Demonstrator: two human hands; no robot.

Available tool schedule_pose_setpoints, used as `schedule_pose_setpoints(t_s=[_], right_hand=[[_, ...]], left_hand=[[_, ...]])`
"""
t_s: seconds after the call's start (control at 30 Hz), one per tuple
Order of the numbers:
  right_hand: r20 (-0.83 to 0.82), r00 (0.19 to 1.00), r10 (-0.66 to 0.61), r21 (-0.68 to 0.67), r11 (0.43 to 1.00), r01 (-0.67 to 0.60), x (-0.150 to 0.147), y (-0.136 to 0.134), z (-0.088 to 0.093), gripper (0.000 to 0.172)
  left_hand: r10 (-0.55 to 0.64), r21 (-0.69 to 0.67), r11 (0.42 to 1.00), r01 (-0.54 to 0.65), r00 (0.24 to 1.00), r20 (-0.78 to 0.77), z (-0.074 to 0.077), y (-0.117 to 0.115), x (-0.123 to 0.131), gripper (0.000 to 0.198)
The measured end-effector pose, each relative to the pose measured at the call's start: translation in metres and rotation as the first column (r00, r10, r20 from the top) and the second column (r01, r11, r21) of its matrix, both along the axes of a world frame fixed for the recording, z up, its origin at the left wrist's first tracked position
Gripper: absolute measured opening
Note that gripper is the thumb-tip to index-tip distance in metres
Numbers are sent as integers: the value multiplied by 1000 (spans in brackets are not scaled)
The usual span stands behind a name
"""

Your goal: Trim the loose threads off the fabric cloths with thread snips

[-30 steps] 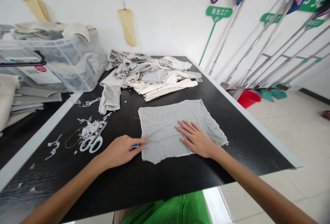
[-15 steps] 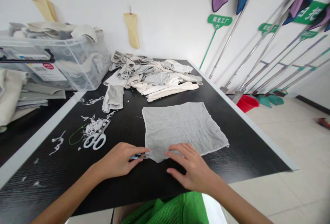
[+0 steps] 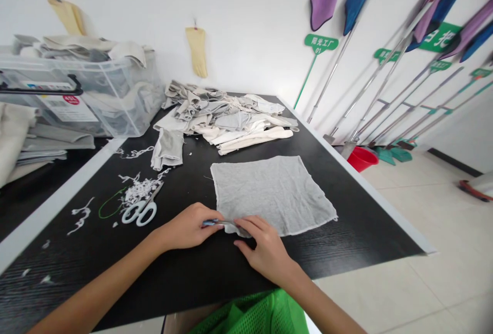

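A thin grey square cloth (image 3: pixel 275 193) lies flat on the black table (image 3: pixel 185 267). My left hand (image 3: pixel 187 227) rests on the table at the cloth's near left corner, fingers closed on a small blue-handled tool (image 3: pixel 214 222). My right hand (image 3: pixel 262 247) is at that same corner, its fingertips pinching the cloth's edge beside the tool tip.
White-handled scissors (image 3: pixel 139 210) lie among white fabric trimmings (image 3: pixel 135 188) and a green thread loop to the left. A pile of grey and cream cloth pieces (image 3: pixel 223 116) sits at the table's far side. A clear plastic bin (image 3: pixel 87 95) of fabric stands at the back left. Mops and a red bucket (image 3: pixel 360 158) line the right wall.
My right hand came off the middle of the cloth, slid back to its near left corner and closed on the edge. My left hand stayed put with the tool.
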State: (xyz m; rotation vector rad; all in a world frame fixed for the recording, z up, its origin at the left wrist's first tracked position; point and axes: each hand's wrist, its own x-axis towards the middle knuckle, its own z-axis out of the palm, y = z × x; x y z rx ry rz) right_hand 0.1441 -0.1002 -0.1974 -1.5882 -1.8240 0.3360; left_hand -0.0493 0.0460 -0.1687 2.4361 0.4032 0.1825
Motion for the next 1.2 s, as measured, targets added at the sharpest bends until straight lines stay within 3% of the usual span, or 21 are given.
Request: schedule_pose_setpoints(t_s=[0.2, 0.47, 0.73, 1.03, 1.2], right_hand=[[-159, 985, -64, 120, 989, 84, -2, 3, 0, 24], [-239, 971, -15, 97, 994, 39, -3, 1, 7, 17], [-147, 989, 21, 150, 989, 1, -5, 2, 2, 15], [-137, 988, 74, 127, 990, -57, -6, -2, 12, 14], [-203, 977, 66, 79, 996, -51, -8, -2, 13, 12]], left_hand=[[93, -83, 993, -90, 995, 42, -8, -4, 2, 24], [155, -143, 981, -135, 977, 144, -20, -9, -1, 22], [107, -157, 985, -71, 967, 233, -19, -15, -4, 19], [11, -206, 978, 26, 984, 178, -14, -14, -9, 21], [36, -246, 969, -11, 995, 97, -11, -15, -6, 22]])
